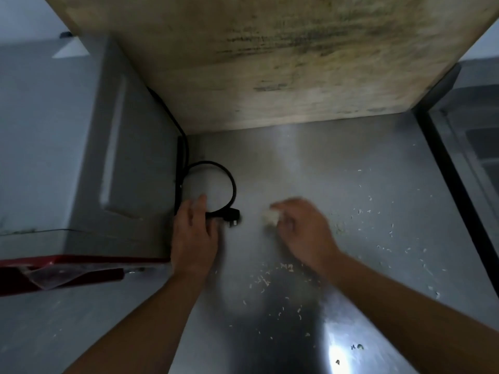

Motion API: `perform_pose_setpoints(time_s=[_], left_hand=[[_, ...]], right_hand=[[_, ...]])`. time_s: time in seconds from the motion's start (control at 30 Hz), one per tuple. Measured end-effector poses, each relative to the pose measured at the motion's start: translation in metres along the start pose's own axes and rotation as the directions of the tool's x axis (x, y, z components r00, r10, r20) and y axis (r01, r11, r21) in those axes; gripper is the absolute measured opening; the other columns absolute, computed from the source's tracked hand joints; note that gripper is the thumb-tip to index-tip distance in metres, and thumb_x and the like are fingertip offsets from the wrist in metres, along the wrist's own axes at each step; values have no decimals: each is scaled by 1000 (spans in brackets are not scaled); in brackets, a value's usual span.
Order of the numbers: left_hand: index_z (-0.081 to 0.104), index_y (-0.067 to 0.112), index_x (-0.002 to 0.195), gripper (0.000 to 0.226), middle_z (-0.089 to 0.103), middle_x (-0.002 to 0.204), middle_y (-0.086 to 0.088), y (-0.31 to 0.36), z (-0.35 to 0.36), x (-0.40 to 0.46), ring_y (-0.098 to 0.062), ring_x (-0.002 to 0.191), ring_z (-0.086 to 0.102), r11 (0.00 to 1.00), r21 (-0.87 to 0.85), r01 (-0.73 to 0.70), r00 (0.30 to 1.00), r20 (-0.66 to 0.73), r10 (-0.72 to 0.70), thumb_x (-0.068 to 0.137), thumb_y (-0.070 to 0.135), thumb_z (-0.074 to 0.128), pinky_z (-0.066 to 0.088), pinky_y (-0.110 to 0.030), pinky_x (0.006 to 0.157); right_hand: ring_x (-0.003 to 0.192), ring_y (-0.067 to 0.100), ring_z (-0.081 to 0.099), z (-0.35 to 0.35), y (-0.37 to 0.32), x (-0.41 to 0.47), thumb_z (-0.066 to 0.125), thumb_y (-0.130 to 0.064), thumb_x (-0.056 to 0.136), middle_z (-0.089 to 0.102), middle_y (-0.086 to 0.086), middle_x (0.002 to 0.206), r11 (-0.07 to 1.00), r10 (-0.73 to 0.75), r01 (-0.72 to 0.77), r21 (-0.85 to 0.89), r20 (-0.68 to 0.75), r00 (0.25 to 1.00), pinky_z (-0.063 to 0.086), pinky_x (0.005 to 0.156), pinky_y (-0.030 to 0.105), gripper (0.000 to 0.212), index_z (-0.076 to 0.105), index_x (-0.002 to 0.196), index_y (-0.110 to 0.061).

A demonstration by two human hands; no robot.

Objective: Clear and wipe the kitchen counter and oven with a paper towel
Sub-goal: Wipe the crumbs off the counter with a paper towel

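Your view looks down on a brushed stainless-steel tabletop (364, 163), smooth and reflective, with a bright glare patch near its front edge and a scatter of small, pale, curled crumbs (267, 279) across its middle and right side. Your right hand (303, 230) is closed around a crumpled, off-white wad of paper towel (270, 217), which protrudes from your fingers and is pressed against the steel; the hand and wad are motion-blurred. Your left hand (193, 233) lies palm down just beside it, fingers loosely curled over a black power cord (233, 184); whether the fingers actually grip the cord cannot be told. The cord is round in section and forms a near-circular loop on the tabletop, ending in a black plug (232, 215) with metal pins that lies flat between your two hands. To your left stands the oven (81, 147), a box-shaped appliance with a matte grey metal top and side, a red front edge and a piece of clear plastic film at its front; the cord runs up along its rear corner. Behind the tabletop rises a wall panel (270, 58), beige and rough-looking, streaked with dark mould-like stains. A dark-framed glass-fronted surface borders the tabletop on the right.
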State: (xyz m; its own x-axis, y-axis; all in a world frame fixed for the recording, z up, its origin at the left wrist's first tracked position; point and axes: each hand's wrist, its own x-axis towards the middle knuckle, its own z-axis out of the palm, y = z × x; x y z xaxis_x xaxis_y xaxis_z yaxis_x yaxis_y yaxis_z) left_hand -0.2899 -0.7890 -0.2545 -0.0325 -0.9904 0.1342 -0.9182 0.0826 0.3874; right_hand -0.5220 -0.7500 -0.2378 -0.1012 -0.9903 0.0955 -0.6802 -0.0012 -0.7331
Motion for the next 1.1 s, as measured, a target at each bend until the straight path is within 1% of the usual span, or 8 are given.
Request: perform_pose_setpoints(time_s=[0.13,0.27,0.37,0.53,0.7,0.8,0.93,1.1], left_hand=[[64,0,123,35,57,125,-25,-3,-1,-39,-41,110,56,998,-18,-65,997,-46,64,91,14,60,49,-46,95],[65,-1,115,44,60,119,-22,-17,-5,-60,-40,107,56,999,24,-30,999,32,30,91,30,46,49,-48,91],[62,0,118,47,57,124,-21,-21,-9,-65,-38,113,51,1000,7,-7,998,59,6,91,34,43,48,-49,96],[60,1,125,54,57,128,-21,-28,-11,-86,-39,115,53,998,18,65,989,136,-66,91,38,39,46,-49,100],[60,-2,129,54,55,135,-26,-58,-12,-102,-45,116,55,987,162,-12,988,156,-14,94,33,38,39,-55,107],[58,-1,133,57,51,140,-27,-58,-13,-97,-45,121,54,989,148,-4,985,172,-22,96,35,35,40,-56,108],[57,2,136,57,48,143,-28,-54,-1,-102,-45,131,45,976,203,-75,986,163,42,94,35,37,31,-56,112],[47,13,145,63,39,152,-21,-57,9,-100,-41,138,36,964,261,-59,983,183,11,92,43,34,21,-53,116]], right_hand=[[99,21,62,-26,23,75,57,-15,88,69,1,106,996,62,-75,-42,-246,967,44,88,24,26,74,108,-19],[105,34,58,-26,54,107,56,-13,89,64,12,115,949,123,-141,-282,-80,989,46,90,35,29,72,113,-19],[106,34,53,-6,55,77,57,-20,87,62,11,121,905,53,-24,-424,58,997,45,91,38,31,70,116,-23],[103,26,49,24,29,-20,51,-31,83,59,4,119,916,13,40,-399,128,992,47,88,39,36,67,114,-27],[95,25,59,18,7,-82,68,-15,76,64,2,107,976,-75,120,-183,237,969,53,82,35,32,70,108,-22],[98,16,59,-7,3,-62,58,-22,83,66,-1,108,995,13,-3,-98,105,994,44,87,25,31,70,111,-23],[99,11,62,-54,23,21,57,-25,93,70,-3,109,986,165,-166,13,-244,956,43,88,20,22,73,107,-21],[108,27,63,-123,82,123,50,-25,97,69,9,117,929,172,-257,-267,-303,937,49,90,30,27,70,113,-17]])
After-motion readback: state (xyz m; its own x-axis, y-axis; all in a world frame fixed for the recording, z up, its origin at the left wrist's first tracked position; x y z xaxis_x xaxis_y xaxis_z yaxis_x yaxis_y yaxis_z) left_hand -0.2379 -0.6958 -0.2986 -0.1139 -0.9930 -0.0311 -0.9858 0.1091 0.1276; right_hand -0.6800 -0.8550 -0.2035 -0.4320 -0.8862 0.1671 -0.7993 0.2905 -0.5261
